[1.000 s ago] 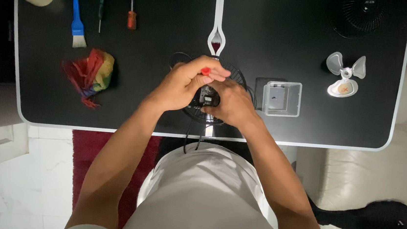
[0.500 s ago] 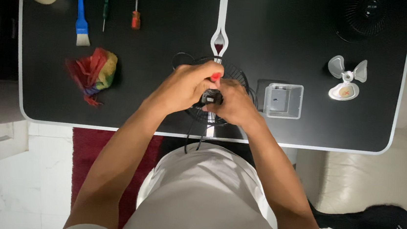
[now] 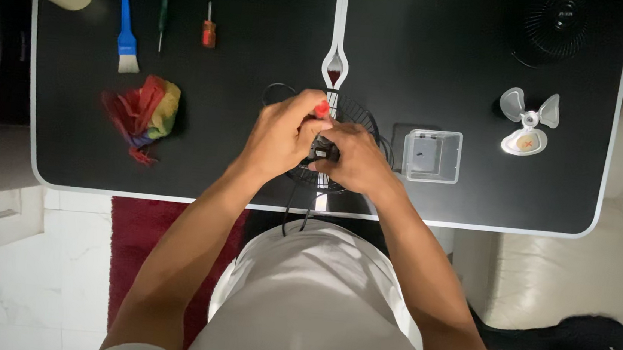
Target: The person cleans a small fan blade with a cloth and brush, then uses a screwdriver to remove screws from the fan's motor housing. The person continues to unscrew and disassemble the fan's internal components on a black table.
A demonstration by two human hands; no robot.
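A small black fan body with a round wire grille [image 3: 359, 119] lies on the black table [image 3: 251, 177] near its front edge. My left hand [image 3: 281, 135] is closed around a red-handled screwdriver [image 3: 322, 109], whose red end shows above my fingers. My right hand [image 3: 358, 160] grips the dark hub of the fan [image 3: 322, 152] at the grille's middle. Both hands touch each other over the fan. A black cord [image 3: 289, 211] hangs from the fan over the table edge.
A clear plastic box [image 3: 433, 156] stands right of the fan, white fan blades [image 3: 527, 126] beyond it, a black round grille [image 3: 557, 27] at the far right. On the left lie a coloured cloth [image 3: 144, 111], a blue brush [image 3: 127, 27], a green screwdriver [image 3: 164, 8], and a small orange screwdriver [image 3: 208, 29].
My hands stay on the fan almost unmoved; the red handle has shifted only slightly in my left hand.
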